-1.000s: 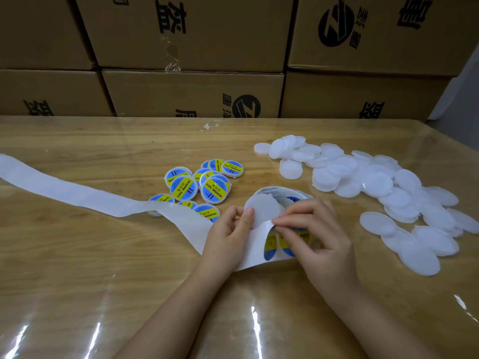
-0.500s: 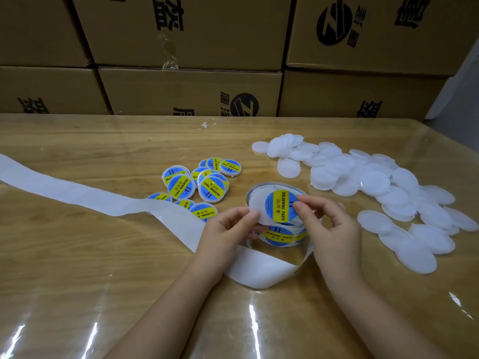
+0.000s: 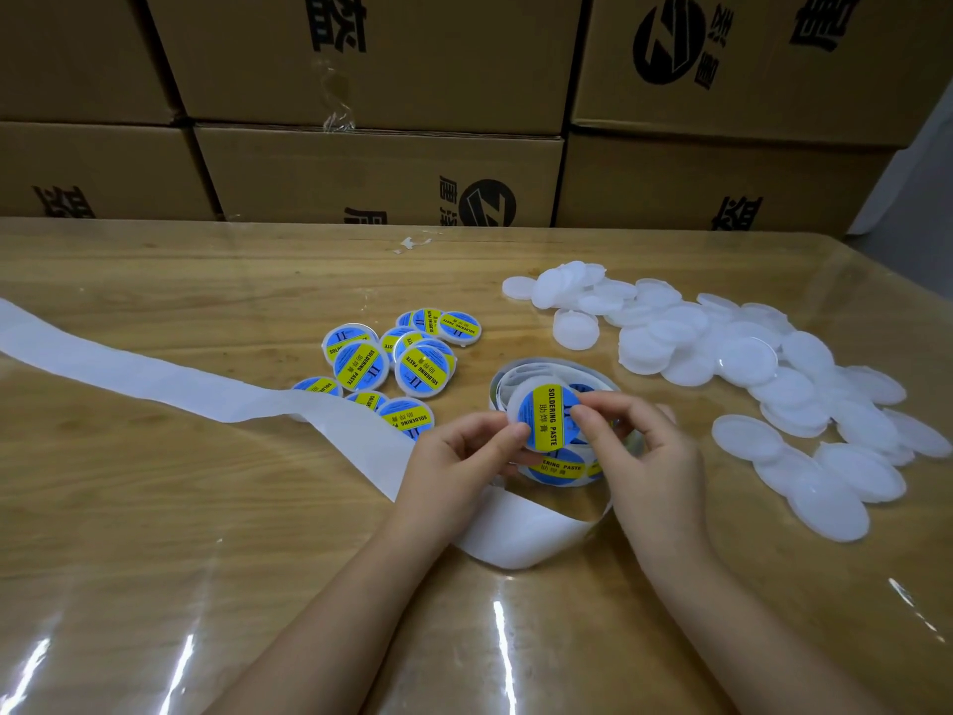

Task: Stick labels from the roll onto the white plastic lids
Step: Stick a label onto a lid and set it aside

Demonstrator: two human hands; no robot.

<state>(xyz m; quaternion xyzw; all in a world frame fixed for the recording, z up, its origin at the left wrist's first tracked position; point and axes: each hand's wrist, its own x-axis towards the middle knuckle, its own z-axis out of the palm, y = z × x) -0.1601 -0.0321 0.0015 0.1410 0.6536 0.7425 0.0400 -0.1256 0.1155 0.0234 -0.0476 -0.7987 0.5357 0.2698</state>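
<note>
Labelling of a single lid is judged to be the step in hand. One white plastic lid (image 3: 512, 405) is held just above the label roll (image 3: 546, 367), near the middle of the table (image 3: 154, 534), and its left edge is pinched by the curled fingers of the left hand (image 3: 459, 456). A blue and yellow label (image 3: 541, 418) is seen on the lid's face, and its right edge is nipped between thumb and forefinger of the right hand (image 3: 650, 456). Whether that edge is fully stuck down cannot be told. For a sound result, the label should be checked as centred within the rim before pressure is applied. It should then be smoothed from the stuck side outward, so that no bubble or crease is trapped. The lid is best gripped by its edge alone, so that the face is left free. The backing strip (image 3: 180, 379), which trails leftward, should be kept off any exposed adhesive. Labelled lids (image 3: 392, 361) are noted just left of the roll, and unlabelled lids (image 3: 773, 389) are heaped to its right.
</note>
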